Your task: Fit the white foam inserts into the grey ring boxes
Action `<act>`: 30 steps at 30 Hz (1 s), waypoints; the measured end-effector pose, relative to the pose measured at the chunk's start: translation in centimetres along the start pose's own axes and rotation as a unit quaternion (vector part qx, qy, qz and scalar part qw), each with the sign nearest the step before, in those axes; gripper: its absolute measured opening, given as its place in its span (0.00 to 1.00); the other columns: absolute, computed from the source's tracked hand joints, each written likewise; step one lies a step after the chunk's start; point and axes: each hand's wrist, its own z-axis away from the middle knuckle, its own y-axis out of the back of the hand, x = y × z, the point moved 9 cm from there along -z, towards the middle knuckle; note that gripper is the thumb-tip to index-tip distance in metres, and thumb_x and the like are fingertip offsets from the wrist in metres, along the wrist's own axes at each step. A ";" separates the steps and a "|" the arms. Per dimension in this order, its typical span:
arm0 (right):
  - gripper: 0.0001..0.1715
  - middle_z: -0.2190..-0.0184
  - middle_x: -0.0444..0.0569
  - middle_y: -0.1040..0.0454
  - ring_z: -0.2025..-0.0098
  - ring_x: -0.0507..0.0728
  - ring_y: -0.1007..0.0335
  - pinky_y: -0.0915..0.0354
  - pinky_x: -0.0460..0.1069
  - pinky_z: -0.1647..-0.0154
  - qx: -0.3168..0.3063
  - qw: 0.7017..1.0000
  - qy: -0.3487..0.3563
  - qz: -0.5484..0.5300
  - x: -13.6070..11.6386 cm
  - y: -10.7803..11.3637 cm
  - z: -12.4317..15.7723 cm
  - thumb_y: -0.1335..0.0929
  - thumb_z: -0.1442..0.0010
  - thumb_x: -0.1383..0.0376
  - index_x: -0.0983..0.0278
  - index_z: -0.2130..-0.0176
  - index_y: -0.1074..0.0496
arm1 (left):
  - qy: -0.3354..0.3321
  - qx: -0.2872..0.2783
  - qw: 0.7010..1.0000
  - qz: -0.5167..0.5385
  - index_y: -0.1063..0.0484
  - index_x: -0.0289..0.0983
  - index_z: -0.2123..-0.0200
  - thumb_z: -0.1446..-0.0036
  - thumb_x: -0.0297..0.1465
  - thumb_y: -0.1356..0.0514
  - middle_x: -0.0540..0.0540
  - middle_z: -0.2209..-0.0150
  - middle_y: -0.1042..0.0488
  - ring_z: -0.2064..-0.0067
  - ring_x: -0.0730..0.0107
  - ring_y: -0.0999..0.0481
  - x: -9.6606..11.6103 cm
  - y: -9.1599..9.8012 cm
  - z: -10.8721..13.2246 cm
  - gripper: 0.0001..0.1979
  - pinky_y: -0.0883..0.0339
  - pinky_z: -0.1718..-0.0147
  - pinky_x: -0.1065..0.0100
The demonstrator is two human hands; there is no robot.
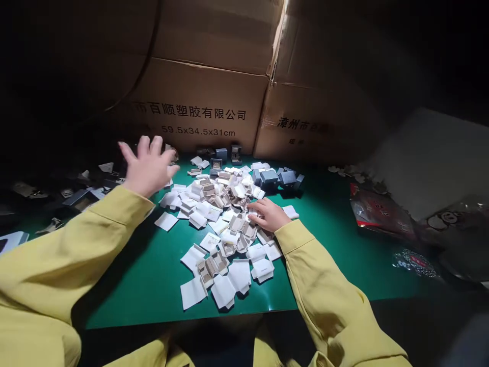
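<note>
My left hand [150, 165] is raised over the left side of the green table [141, 285], its fingers spread with nothing in them. To its right lies a heap of folded white card pieces [206, 210], many showing grey-beige inner sides. My right hand [270, 215] rests at the right edge of this heap. Its fingers are bent, thumb and forefinger a little apart, touching the pieces there. Several dark blue small boxes [269, 177] stand behind the heap. One small box with a raised lid [216, 166] sits behind the heap's middle.
Large cardboard cartons [206, 97] wall off the back. On the left lie more card pieces and an opened blue box [82, 199] in shadow. A red packet [378, 211] and a clear printed bag [416, 262] lie on the right. The table's front edge is near me.
</note>
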 end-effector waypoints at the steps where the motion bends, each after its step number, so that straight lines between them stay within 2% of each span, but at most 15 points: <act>1: 0.19 0.58 0.51 0.28 0.55 0.57 0.36 0.38 0.51 0.55 0.002 1.000 0.006 -0.005 -0.3 -0.1 -0.1 0.37 0.40 0.56 0.61 0.52 0.30 | 0.055 0.009 0.998 -0.019 0.42 0.39 0.43 0.37 0.46 0.67 0.45 0.33 0.60 0.35 0.50 0.64 -3.1 0.1 0.8 0.29 0.73 0.45 0.36; 2: 0.19 0.58 0.51 0.28 0.55 0.58 0.36 0.38 0.51 0.55 0.004 1.000 0.008 -0.007 -0.5 -0.2 -0.1 0.37 0.40 0.56 0.61 0.52 0.30 | 0.111 0.005 0.993 -0.031 0.43 0.39 0.42 0.38 0.48 0.71 0.46 0.33 0.58 0.36 0.49 0.63 -6.2 -0.1 1.6 0.33 0.72 0.45 0.35; 4: 0.18 0.58 0.51 0.28 0.54 0.58 0.36 0.38 0.51 0.54 0.006 1.000 0.002 -0.006 -0.6 -0.4 -0.1 0.38 0.39 0.56 0.60 0.52 0.29 | 0.220 -0.053 0.973 -0.038 0.45 0.38 0.41 0.42 0.51 0.75 0.43 0.35 0.50 0.38 0.45 0.55 -11.7 -1.7 3.3 0.38 0.65 0.47 0.35; 5: 0.18 0.58 0.51 0.28 0.54 0.58 0.36 0.37 0.52 0.55 0.006 1.000 -0.004 -0.005 -0.6 -0.4 -0.1 0.38 0.39 0.57 0.60 0.53 0.29 | 0.250 -0.122 0.960 -0.020 0.46 0.38 0.40 0.44 0.53 0.75 0.41 0.37 0.47 0.40 0.43 0.51 -13.7 -3.4 4.1 0.40 0.58 0.48 0.36; 6: 0.18 0.58 0.51 0.28 0.54 0.58 0.36 0.37 0.52 0.55 0.006 1.000 -0.009 -0.006 -0.6 -0.5 -0.1 0.38 0.39 0.57 0.59 0.53 0.29 | 0.285 -0.180 0.942 -0.005 0.45 0.38 0.40 0.45 0.53 0.76 0.40 0.38 0.45 0.41 0.43 0.47 -15.4 -4.8 5.0 0.42 0.51 0.50 0.40; 7: 0.17 0.58 0.51 0.28 0.54 0.58 0.36 0.37 0.52 0.55 0.006 1.000 -0.013 -0.009 -0.6 -0.5 -0.1 0.38 0.39 0.57 0.59 0.53 0.29 | 0.287 -0.221 0.932 0.009 0.45 0.37 0.41 0.47 0.55 0.75 0.39 0.39 0.43 0.42 0.43 0.44 -16.2 -5.9 5.6 0.43 0.47 0.51 0.45; 8: 0.17 0.58 0.50 0.28 0.54 0.58 0.36 0.37 0.52 0.55 0.006 1.000 -0.017 -0.012 -0.5 -0.5 -0.1 0.38 0.39 0.58 0.59 0.53 0.29 | 0.293 -0.237 0.926 0.011 0.44 0.37 0.41 0.48 0.56 0.75 0.39 0.39 0.42 0.43 0.44 0.43 -16.8 -6.4 6.0 0.44 0.45 0.51 0.47; 11: 0.17 0.58 0.50 0.28 0.54 0.58 0.36 0.37 0.52 0.55 0.007 0.999 -0.025 -0.022 -0.3 -0.6 -0.1 0.38 0.39 0.58 0.60 0.53 0.29 | 0.273 -0.200 0.941 0.004 0.45 0.41 0.41 0.49 0.56 0.76 0.42 0.38 0.43 0.44 0.47 0.41 -16.1 -6.2 6.5 0.44 0.44 0.52 0.49; 13: 0.17 0.58 0.50 0.28 0.54 0.58 0.36 0.37 0.52 0.55 0.006 0.999 -0.028 -0.027 -0.2 -0.6 0.0 0.38 0.39 0.58 0.60 0.53 0.29 | 0.253 -0.150 0.955 -0.018 0.44 0.42 0.41 0.49 0.56 0.77 0.42 0.38 0.44 0.45 0.46 0.41 -14.5 -5.3 6.6 0.44 0.42 0.53 0.48; 15: 0.17 0.58 0.50 0.28 0.54 0.58 0.36 0.37 0.52 0.55 0.005 0.999 -0.026 -0.029 -0.2 -0.7 0.0 0.39 0.39 0.58 0.60 0.53 0.29 | 0.226 -0.130 0.965 -0.037 0.43 0.40 0.42 0.47 0.54 0.77 0.38 0.40 0.41 0.47 0.45 0.39 -12.8 -5.0 6.7 0.43 0.40 0.56 0.49; 19: 0.18 0.58 0.51 0.28 0.55 0.59 0.36 0.37 0.53 0.54 0.007 0.999 -0.026 -0.021 -0.2 -0.6 0.0 0.39 0.39 0.58 0.61 0.53 0.29 | 0.138 -0.175 0.974 -0.047 0.41 0.37 0.43 0.42 0.51 0.71 0.35 0.45 0.37 0.51 0.51 0.35 -10.5 -6.5 6.5 0.37 0.38 0.59 0.56; 23: 0.17 0.58 0.51 0.28 0.55 0.59 0.36 0.37 0.53 0.55 0.006 1.000 -0.022 -0.010 -0.3 -0.7 0.0 0.38 0.39 0.58 0.60 0.53 0.29 | 0.112 -0.157 0.980 -0.052 0.39 0.39 0.44 0.41 0.49 0.66 0.38 0.46 0.36 0.53 0.56 0.33 -11.0 -6.8 6.1 0.32 0.37 0.60 0.61; 27: 0.17 0.58 0.50 0.28 0.56 0.58 0.36 0.37 0.52 0.55 0.012 1.000 -0.021 -0.009 -0.1 -0.8 0.0 0.38 0.39 0.58 0.60 0.53 0.29 | 0.168 -0.132 0.977 0.002 0.31 0.38 0.50 0.43 0.46 0.54 0.40 0.50 0.30 0.55 0.54 0.30 -12.4 -7.1 5.5 0.26 0.37 0.60 0.62; 30: 0.17 0.58 0.50 0.28 0.57 0.58 0.35 0.37 0.52 0.55 0.017 0.999 -0.021 -0.016 0.1 -0.9 0.0 0.39 0.39 0.58 0.61 0.54 0.28 | 0.213 -0.039 0.972 0.089 0.28 0.37 0.53 0.46 0.44 0.47 0.42 0.53 0.27 0.57 0.57 0.29 -13.4 -6.8 4.5 0.23 0.38 0.59 0.64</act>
